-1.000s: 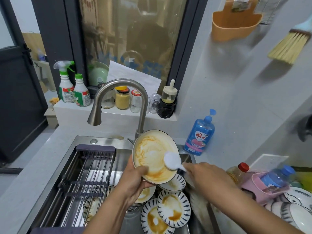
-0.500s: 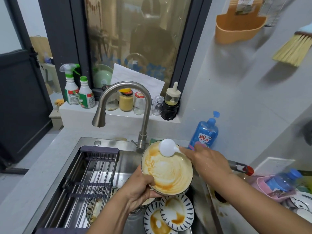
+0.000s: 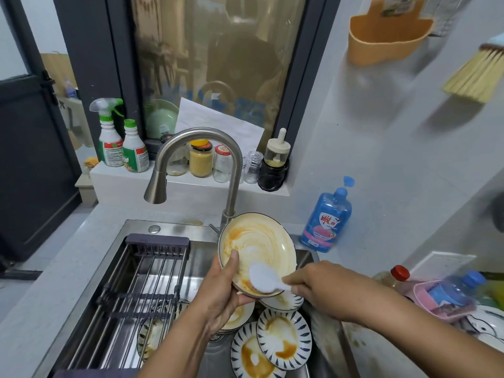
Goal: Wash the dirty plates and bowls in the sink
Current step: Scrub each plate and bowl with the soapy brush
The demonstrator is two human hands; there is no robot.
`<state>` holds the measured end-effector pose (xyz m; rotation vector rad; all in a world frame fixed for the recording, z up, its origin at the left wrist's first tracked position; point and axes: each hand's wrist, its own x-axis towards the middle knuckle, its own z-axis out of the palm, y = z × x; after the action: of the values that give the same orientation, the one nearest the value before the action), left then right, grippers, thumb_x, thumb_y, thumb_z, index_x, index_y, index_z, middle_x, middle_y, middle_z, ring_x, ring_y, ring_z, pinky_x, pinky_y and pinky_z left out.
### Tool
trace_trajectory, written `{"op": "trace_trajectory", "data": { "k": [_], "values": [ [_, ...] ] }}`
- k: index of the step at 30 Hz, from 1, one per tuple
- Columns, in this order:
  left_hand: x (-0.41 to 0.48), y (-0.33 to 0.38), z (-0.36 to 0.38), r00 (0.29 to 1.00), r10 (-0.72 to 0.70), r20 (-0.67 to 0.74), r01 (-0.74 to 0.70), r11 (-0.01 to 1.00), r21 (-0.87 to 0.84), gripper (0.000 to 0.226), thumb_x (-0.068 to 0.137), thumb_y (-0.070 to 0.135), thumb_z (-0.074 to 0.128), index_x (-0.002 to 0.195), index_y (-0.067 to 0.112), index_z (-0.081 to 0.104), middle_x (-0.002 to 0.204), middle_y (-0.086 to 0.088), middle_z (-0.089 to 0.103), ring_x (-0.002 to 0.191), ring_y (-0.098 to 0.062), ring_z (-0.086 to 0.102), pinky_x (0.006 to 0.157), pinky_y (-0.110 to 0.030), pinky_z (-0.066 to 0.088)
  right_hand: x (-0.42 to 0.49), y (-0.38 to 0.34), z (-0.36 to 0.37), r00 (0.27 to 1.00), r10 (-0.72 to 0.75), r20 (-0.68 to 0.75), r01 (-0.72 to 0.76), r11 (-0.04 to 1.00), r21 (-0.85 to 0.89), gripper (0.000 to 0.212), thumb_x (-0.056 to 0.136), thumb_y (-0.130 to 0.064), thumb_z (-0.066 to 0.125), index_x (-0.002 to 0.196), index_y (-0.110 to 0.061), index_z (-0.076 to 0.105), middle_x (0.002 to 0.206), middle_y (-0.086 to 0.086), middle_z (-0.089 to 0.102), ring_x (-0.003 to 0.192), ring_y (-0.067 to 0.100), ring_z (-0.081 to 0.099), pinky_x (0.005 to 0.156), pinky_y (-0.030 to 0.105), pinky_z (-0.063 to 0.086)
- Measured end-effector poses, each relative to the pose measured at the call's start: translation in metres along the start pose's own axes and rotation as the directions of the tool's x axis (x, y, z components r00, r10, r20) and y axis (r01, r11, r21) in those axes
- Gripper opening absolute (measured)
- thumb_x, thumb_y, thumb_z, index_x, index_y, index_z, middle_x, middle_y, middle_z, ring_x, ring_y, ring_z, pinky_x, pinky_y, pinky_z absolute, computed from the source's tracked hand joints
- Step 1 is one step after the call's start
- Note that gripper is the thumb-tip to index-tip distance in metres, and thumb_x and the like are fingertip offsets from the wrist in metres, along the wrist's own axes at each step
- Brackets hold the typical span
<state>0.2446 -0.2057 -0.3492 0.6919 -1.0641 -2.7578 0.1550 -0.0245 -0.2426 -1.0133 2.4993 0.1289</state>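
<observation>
1. Left hand (image 3: 223, 293) grips the cream bowl (image 3: 259, 241) at its 7 o'clock rim. The thumb presses the inner face and the other fingers curl behind, mostly hidden.
2. The bowl is tilted with its face toward the camera, held over the back-right part of the sink (image 3: 174, 227). Brown sauce smears show at 9-10 o'clock and along the lower edge.
3. Right hand (image 3: 324, 287) has its fingers curled round the handle of the white scrubber (image 3: 263, 278). The scrubber head lies on the bowl's inner face at 5 o'clock, close to the rim.
4. The bowl's 11 o'clock rim overlaps the faucet (image 3: 201, 135) base in view; can't tell if they touch. The spout hangs at 10 o'clock of the bowl, apart from it.
5. Drying rack (image 3: 147, 282) spans the sink's left half, at 8-9 o'clock of the bowl. Its right edge is near the left wrist, not touching.
6. A strip of bare steel back wall shows between the rack's right edge and the bowl.
7. Dirty striped plates (image 3: 283, 342) overlap in the basin at 6 o'clock, directly under the bowl. One more sits under the rack at 7 o'clock.
8. Blue soap bottle (image 3: 327, 222) stands on the counter at 3 o'clock of the bowl, just past the sink's back-right corner and apart from the rim.
9. The right forearm crosses the sink's right edge. Pink basket (image 3: 441, 298) and red-capped bottle (image 3: 399, 272) sit at 3 o'clock of that hand, near the forearm.
</observation>
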Motion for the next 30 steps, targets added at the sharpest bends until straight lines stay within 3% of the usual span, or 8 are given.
{"op": "trace_trajectory", "data": {
  "k": [3, 6, 9, 13, 16, 20, 24, 30],
  "values": [
    [0.000, -0.001, 0.001, 0.995, -0.080, 0.066, 0.085, 0.994, -0.072, 0.065, 0.096, 0.059, 0.044, 0.142, 0.014, 0.044, 0.123, -0.023, 0.070, 0.109, -0.047, 0.069, 0.083, -0.066, 0.057, 0.002, -0.012, -0.001, 0.999, -0.051, -0.002, 0.051, 0.993, 0.111, 0.035, 0.105, -0.044, 0.046, 0.138, -0.045, 0.056, 0.133, -0.009, 0.065, 0.117, 0.016, 0.061, 0.102, 0.039, 0.050],
    [-0.001, -0.003, 0.004, 0.967, -0.137, 0.213, 0.177, 0.968, -0.179, 0.088, 0.089, 0.078, 0.030, 0.141, 0.010, 0.050, 0.131, -0.029, 0.064, 0.120, -0.049, 0.062, 0.100, -0.072, 0.044, 0.006, -0.027, 0.001, 0.996, -0.058, -0.068, 0.071, 0.977, 0.202, 0.037, 0.106, -0.044, 0.046, 0.141, -0.041, 0.056, 0.138, -0.008, 0.063, 0.123, 0.017, 0.058, 0.105, 0.038, 0.048],
    [-0.002, -0.007, 0.007, 0.948, -0.117, 0.295, 0.187, 0.957, -0.223, 0.092, 0.086, 0.079, 0.032, 0.143, 0.009, 0.049, 0.138, -0.028, 0.060, 0.127, -0.048, 0.058, 0.105, -0.074, 0.039, 0.012, -0.037, 0.002, 0.992, -0.020, -0.126, 0.049, 0.971, 0.233, 0.033, 0.107, -0.041, 0.044, 0.137, -0.038, 0.059, 0.130, 0.000, 0.067, 0.117, 0.024, 0.061, 0.101, 0.043, 0.050],
    [-0.003, -0.015, 0.001, 0.965, -0.055, 0.257, 0.099, 0.982, -0.163, 0.057, 0.096, 0.035, 0.063, 0.147, 0.023, 0.044, 0.140, -0.022, 0.060, 0.125, -0.048, 0.059, 0.087, -0.073, 0.052, 0.021, -0.042, 0.004, 0.977, 0.066, -0.203, -0.021, 0.976, 0.215, 0.037, 0.107, -0.039, 0.040, 0.142, -0.042, 0.052, 0.126, -0.001, 0.068, 0.112, 0.025, 0.062, 0.094, 0.042, 0.052],
    [-0.003, -0.016, -0.007, 0.978, -0.044, 0.205, 0.053, 0.998, -0.036, 0.066, 0.089, -0.004, 0.069, 0.142, 0.029, 0.048, 0.136, -0.022, 0.062, 0.118, -0.049, 0.064, 0.080, -0.071, 0.055, 0.023, -0.042, 0.001, 0.972, 0.077, -0.224, -0.037, 0.984, 0.176, 0.038, 0.107, -0.039, 0.040, 0.143, -0.047, 0.046, 0.123, -0.001, 0.067, 0.109, 0.026, 0.063, 0.090, 0.042, 0.054],
    [-0.005, -0.012, -0.010, 0.988, -0.022, 0.154, 0.010, 0.997, 0.074, 0.076, 0.085, -0.021, 0.060, 0.141, 0.029, 0.046, 0.133, -0.021, 0.059, 0.113, -0.045, 0.067, 0.080, -0.065, 0.058, 0.018, -0.038, -0.004, 0.960, 0.084, -0.267, -0.113, 0.989, -0.093, 0.058, 0.105, -0.015, 0.040, 0.153, -0.044, 0.028, 0.126, 0.006, 0.057, 0.112, 0.033, 0.061, 0.080, 0.040, 0.048],
    [-0.006, -0.005, -0.011, 0.990, 0.068, 0.119, -0.076, 0.995, 0.058, 0.069, 0.089, -0.003, 0.069, 0.140, 0.039, 0.047, 0.136, -0.015, 0.057, 0.116, -0.040, 0.066, 0.079, -0.061, 0.059, 0.015, -0.020, -0.009, 0.950, 0.159, -0.270, -0.212, 0.961, -0.180, 0.059, 0.099, -0.004, 0.044, 0.148, -0.037, 0.037, 0.124, 0.006, 0.059, 0.107, 0.031, 0.063, 0.072, 0.036, 0.044],
    [-0.001, 0.004, -0.010, 0.983, 0.182, 0.027, -0.184, 0.979, 0.091, 0.057, 0.097, 0.023, 0.064, 0.144, 0.049, 0.044, 0.141, -0.006, 0.056, 0.122, -0.036, 0.062, 0.082, -0.066, 0.057, 0.006, -0.005, 0.009, 0.994, 0.101, -0.030, -0.102, 0.993, -0.063, 0.026, 0.104, -0.030, 0.047, 0.127, -0.034, 0.059, 0.116, -0.001, 0.068, 0.101, 0.021, 0.065, 0.087, 0.040, 0.055]
  ]
}}
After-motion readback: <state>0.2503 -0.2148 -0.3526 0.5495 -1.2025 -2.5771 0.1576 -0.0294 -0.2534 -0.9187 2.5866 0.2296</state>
